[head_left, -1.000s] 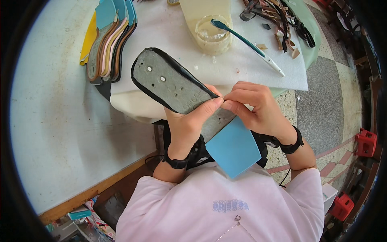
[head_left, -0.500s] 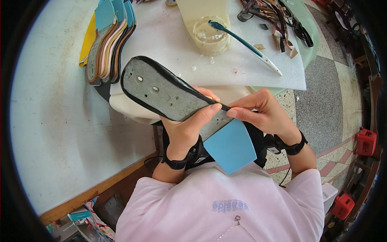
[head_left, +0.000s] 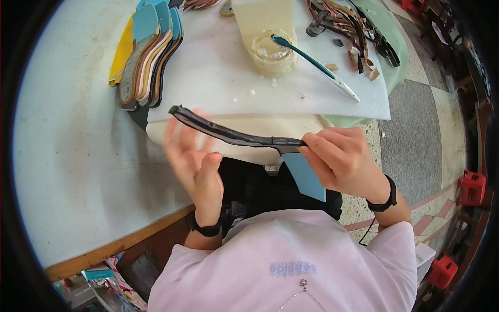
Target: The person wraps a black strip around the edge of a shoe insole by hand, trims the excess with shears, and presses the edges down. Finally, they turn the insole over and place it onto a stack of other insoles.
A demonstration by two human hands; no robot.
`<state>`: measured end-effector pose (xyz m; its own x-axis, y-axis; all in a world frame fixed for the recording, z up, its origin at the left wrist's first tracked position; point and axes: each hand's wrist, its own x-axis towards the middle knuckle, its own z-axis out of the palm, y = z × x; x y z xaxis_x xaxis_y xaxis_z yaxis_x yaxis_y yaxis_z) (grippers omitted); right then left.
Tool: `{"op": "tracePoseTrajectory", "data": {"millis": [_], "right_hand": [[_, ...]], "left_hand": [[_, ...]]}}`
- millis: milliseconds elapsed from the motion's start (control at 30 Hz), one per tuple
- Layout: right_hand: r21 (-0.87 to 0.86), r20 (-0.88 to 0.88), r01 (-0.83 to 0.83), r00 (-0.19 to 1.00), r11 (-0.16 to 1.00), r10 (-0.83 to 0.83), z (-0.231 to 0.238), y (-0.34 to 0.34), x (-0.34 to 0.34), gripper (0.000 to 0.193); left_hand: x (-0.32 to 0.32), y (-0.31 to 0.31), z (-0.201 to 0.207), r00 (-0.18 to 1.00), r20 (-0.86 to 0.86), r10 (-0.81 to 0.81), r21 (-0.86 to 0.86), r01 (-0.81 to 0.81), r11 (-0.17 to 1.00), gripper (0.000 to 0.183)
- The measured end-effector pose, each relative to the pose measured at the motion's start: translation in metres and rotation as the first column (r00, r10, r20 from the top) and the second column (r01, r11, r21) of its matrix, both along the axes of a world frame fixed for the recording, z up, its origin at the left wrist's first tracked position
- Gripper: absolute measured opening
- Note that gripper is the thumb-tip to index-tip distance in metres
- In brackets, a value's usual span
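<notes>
A shoe insole point(head_left: 234, 136) with a black wrapped edge and a light blue heel piece point(head_left: 304, 176) is held up edge-on in front of me. My right hand point(head_left: 335, 156) pinches it near the blue end, thumb and fingers closed on it. Beside the insole's other end, my left hand point(head_left: 195, 161) is open, its fingers spread and a little blurred. Some of its fingers lie behind the insole; whether they touch it I cannot tell. The insole's broad grey face is turned out of sight.
A cloudy plastic jar point(head_left: 273, 52) stands ahead, a teal-and-white toothbrush point(head_left: 317, 65) resting across it. Several insoles with blue ends point(head_left: 148, 67) are stacked at left near a yellow piece point(head_left: 121, 49). Leather strips point(head_left: 351, 26) lie at the far right. Red stools point(head_left: 472, 188) stand on the floor.
The insole has turned from showing its grey face to edge-on. My left hand has let go of its middle and opened toward the left. The right hand keeps its pinch.
</notes>
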<state>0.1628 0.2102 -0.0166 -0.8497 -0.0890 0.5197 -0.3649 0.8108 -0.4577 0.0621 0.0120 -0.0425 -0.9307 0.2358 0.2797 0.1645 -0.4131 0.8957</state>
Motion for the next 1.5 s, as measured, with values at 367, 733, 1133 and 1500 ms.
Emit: {"op": "tracePoseTrajectory", "data": {"millis": [367,733,1133,1500], "right_hand": [[0.360,-0.065,-0.045,0.995,0.932,0.073,0.009,-0.019,-0.004,0.016],[-0.039,0.248,0.018,0.969,0.999,-0.008,0.023,-0.013,0.007,0.041],[0.047,0.007,0.225,0.974,0.973,-0.226,-0.016,-0.020,0.000,0.045],[0.004,-0.053,0.238,0.970,0.971,-0.237,-0.022,-0.015,-0.012,0.048]], "left_hand": [[0.006,0.009,0.043,0.356,-0.774,-0.524,-0.633,-0.451,0.629,0.021],[-0.017,0.001,0.022,0.353,-0.838,-0.416,-0.537,-0.401,0.742,0.026],[-0.018,0.016,0.011,0.574,-0.754,-0.321,-0.573,-0.335,0.748,0.022],[-0.030,0.042,0.014,0.616,-0.700,-0.361,-0.584,-0.202,0.786,0.031]]}}
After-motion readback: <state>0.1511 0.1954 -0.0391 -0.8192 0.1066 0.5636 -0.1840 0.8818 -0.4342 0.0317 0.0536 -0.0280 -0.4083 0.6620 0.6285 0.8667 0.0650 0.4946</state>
